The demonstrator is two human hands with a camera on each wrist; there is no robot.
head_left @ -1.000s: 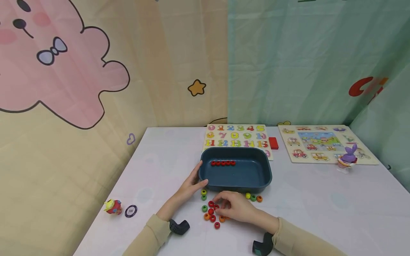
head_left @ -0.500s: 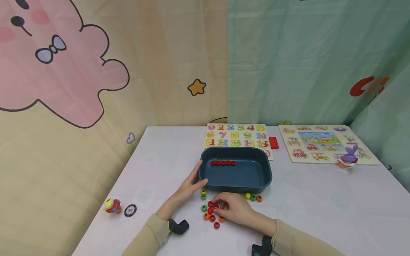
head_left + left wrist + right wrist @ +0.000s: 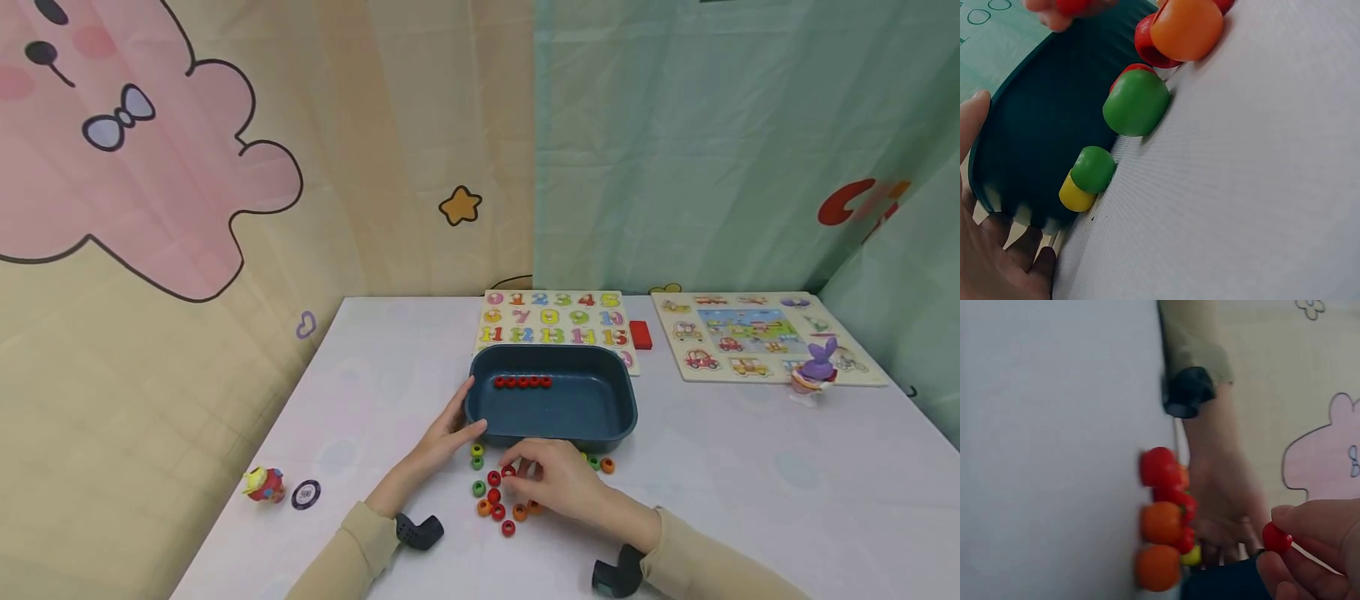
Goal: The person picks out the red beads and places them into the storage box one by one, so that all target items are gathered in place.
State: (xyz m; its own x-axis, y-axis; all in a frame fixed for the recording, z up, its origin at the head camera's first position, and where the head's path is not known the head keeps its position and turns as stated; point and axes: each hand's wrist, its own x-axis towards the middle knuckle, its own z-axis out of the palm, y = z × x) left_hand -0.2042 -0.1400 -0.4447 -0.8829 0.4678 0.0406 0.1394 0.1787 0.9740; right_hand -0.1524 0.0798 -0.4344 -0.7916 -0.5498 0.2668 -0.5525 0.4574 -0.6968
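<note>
My left hand [image 3: 442, 437] cups the front left corner of a dark blue rectangular tray [image 3: 592, 417], thumb at the rim and fingers against the outer wall. A row of several red beads [image 3: 522, 382] lies inside the tray. In front of it my right hand [image 3: 558, 479] pinches a red bead [image 3: 1277, 537] between thumb and fingertips, held above the loose beads. Those on the table include red beads [image 3: 498, 512], orange beads [image 3: 1159, 567], green beads [image 3: 1137, 103] and a yellow bead [image 3: 1076, 192]. The right hand partly hides the beads behind it.
Behind the tray lies a number puzzle board [image 3: 551, 317], with a red block [image 3: 641, 335] beside it. A vehicle puzzle board [image 3: 750, 333] bears a purple rabbit-eared figure [image 3: 816, 362]. On the left are a small toy figure [image 3: 265, 484] and a round black-and-white chip [image 3: 306, 495].
My right hand has picked a red bead out of the loose group and lifted it slightly, up and to the right. The left hand keeps its place at the tray.
</note>
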